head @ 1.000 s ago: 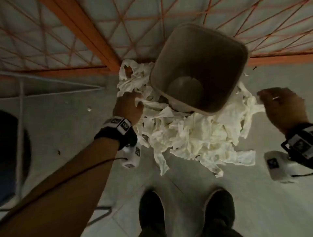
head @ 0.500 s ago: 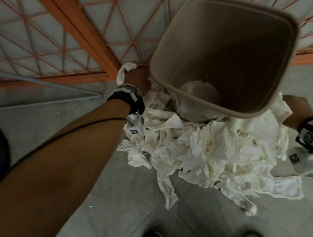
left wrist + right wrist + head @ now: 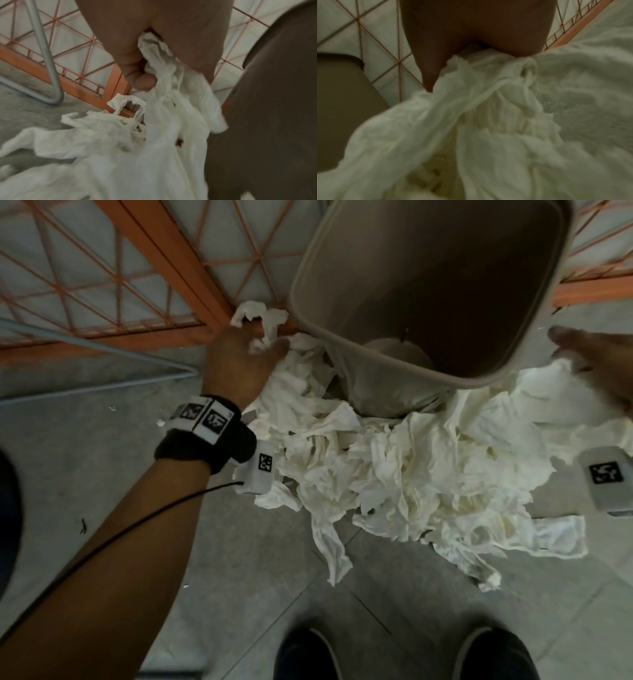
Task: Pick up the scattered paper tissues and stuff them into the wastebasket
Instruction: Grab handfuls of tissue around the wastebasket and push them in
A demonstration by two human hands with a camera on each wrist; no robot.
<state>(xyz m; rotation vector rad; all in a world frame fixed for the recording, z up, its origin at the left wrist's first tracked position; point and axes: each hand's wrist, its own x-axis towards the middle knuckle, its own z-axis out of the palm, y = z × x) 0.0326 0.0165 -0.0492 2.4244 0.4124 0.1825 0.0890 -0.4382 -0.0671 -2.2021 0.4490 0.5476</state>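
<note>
While the wastebasket (image 3: 428, 285) stands behind the tissues (image 3: 411, 474), our left hand (image 3: 239, 364) and right hand (image 3: 596, 364) each clutch tissues beside it.

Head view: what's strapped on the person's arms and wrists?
Bare forearms, no sleeves. The left wrist wears a black band with white blocks bearing black square markers; a white marker-tagged camera pod hangs beneath, a thin black cable trailing along the forearm. A matching white pod sits at the right wrist.

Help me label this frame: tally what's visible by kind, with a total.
wastebasket: 1
tissue heap: 1, sheets too tangled to count
hands: 2, left hand and right hand, both gripping tissue
shoes: 2, left shoe, right shoe
Total: 6
</note>
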